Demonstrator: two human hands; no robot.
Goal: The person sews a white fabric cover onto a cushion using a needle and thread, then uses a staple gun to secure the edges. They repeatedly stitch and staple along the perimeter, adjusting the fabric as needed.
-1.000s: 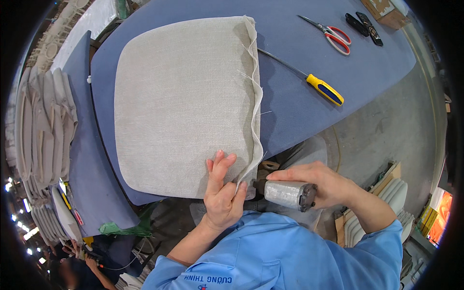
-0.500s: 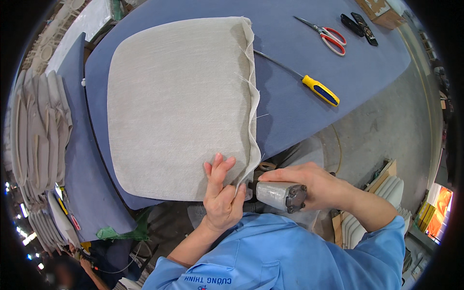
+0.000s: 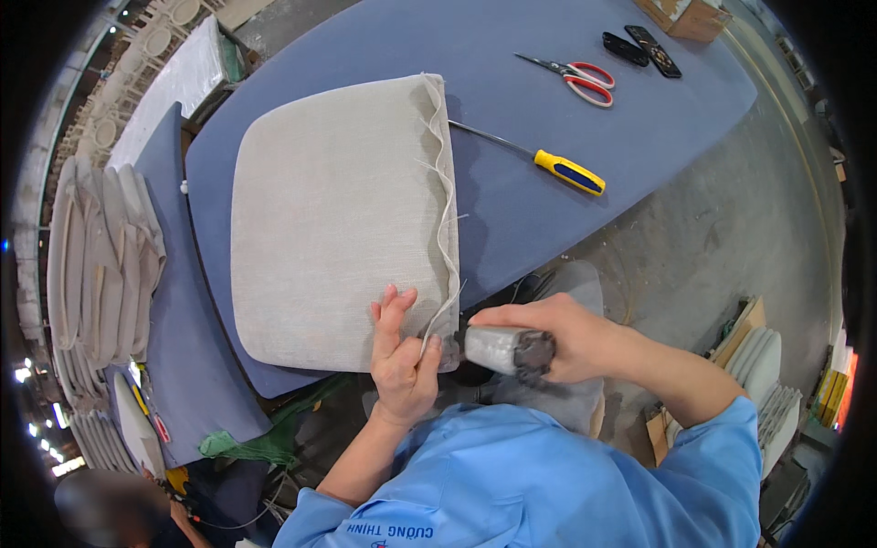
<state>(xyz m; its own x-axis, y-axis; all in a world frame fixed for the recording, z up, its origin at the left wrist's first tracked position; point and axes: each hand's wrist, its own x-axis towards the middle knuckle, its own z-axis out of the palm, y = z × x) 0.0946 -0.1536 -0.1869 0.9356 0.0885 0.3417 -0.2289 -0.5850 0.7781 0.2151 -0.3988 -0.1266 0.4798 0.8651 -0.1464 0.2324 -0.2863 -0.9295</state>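
Observation:
A light beige fabric-covered seat pad (image 3: 338, 219) lies on the blue table, a loose, wavy fabric edge (image 3: 446, 210) running down its right side. At the pad's near right corner, my left hand (image 3: 402, 370) pinches that fabric edge between thumb and bent finger, while other fingers rest on the pad. A grey staple gun (image 3: 493, 349) is gripped in my right hand (image 3: 580, 338); its nose points at the corner beside my left thumb. Whether the nose touches the fabric, I cannot tell.
A yellow-handled screwdriver (image 3: 568, 172) has its shaft tip at the pad's right side. Red-handled scissors (image 3: 589, 84), a black phone (image 3: 653, 51) and a black case (image 3: 625, 49) lie farther back. Stacked covered pads (image 3: 100, 265) stand left. Another person's arm (image 3: 183, 521) shows lower left.
The whole scene has shifted in view, with the table and pad turned slightly. My left hand keeps its pinch on the fabric edge, and the staple gun stays close to the corner.

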